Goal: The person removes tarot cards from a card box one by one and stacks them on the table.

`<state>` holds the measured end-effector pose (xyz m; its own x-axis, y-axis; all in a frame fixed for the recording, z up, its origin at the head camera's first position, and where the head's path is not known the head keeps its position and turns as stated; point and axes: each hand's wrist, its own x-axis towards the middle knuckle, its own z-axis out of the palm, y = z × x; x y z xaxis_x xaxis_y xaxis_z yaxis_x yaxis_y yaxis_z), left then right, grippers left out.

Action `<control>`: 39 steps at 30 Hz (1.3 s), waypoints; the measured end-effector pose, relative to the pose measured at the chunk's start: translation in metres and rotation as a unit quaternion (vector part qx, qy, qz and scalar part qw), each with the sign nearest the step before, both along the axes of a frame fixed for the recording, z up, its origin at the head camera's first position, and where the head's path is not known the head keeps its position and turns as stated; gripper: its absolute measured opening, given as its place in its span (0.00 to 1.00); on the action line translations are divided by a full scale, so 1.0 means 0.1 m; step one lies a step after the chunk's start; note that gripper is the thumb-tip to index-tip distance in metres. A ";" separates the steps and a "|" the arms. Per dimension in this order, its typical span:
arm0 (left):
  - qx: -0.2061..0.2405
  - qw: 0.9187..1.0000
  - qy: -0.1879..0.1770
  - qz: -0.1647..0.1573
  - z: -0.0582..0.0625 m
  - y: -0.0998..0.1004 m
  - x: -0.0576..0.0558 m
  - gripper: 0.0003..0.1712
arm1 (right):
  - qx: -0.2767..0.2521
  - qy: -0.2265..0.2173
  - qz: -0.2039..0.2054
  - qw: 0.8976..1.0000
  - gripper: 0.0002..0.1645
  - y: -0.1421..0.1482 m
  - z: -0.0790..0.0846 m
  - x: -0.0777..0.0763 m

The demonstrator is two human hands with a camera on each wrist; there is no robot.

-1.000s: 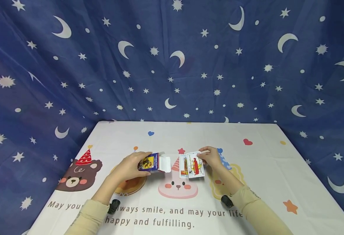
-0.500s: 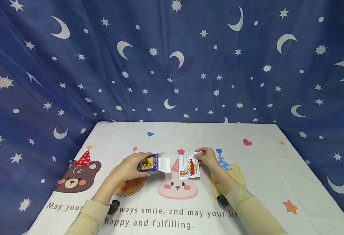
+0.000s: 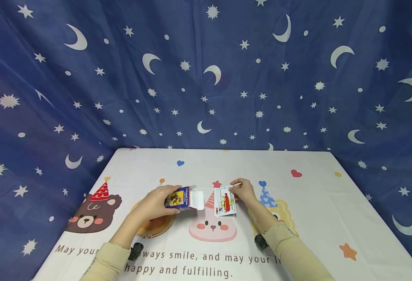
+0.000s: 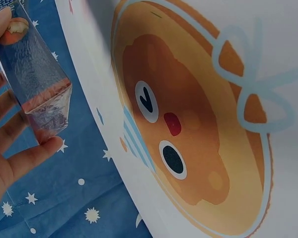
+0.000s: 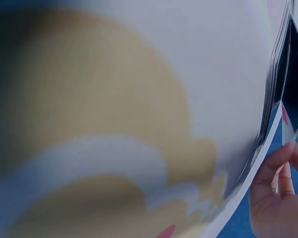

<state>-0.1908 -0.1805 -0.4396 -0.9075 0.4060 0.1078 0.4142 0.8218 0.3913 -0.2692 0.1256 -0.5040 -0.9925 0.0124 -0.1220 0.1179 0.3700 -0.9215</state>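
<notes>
My left hand (image 3: 155, 203) grips a tarot card box (image 3: 178, 198), blue with a yellow picture, its white end flap (image 3: 197, 200) folded out to the right. In the left wrist view, thumb and fingers hold opposite edges of the box (image 4: 35, 64), which has a shiny, clear end. My right hand (image 3: 244, 192) pinches the top right corner of a tarot card (image 3: 226, 203) showing a figure in red. This card overlaps a stack of cards beneath. Seen from the right wrist, the held card (image 5: 296, 64) tilts apart from the card stack (image 5: 274, 74) along one side.
A white cloth (image 3: 314, 218) printed with cartoon animals and lettering covers the table. Behind it hangs a blue curtain (image 3: 234, 113) with moons and stars. Dark wrist cameras sit at both wrists, the left one (image 3: 135, 251) and the right one (image 3: 261, 242) low over the cloth.
My right hand has moved left with the red-figure card, which now lies almost squarely over the stack it sat to the right of. The left hand and box have stayed put.
</notes>
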 end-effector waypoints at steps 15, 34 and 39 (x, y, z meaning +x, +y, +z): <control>0.005 1.000 0.005 -0.005 0.00 0.01 0.02 0.43 | 0.127 0.038 -0.009 0.991 0.08 0.03 0.03 0.01; 0.002 1.000 -0.009 0.002 0.00 0.00 0.00 0.44 | 0.186 0.026 0.017 0.982 0.09 -0.01 0.05 0.00; 0.003 1.000 -0.007 -0.004 0.00 0.00 0.00 0.44 | 0.170 0.003 0.028 0.985 0.09 0.04 0.07 0.02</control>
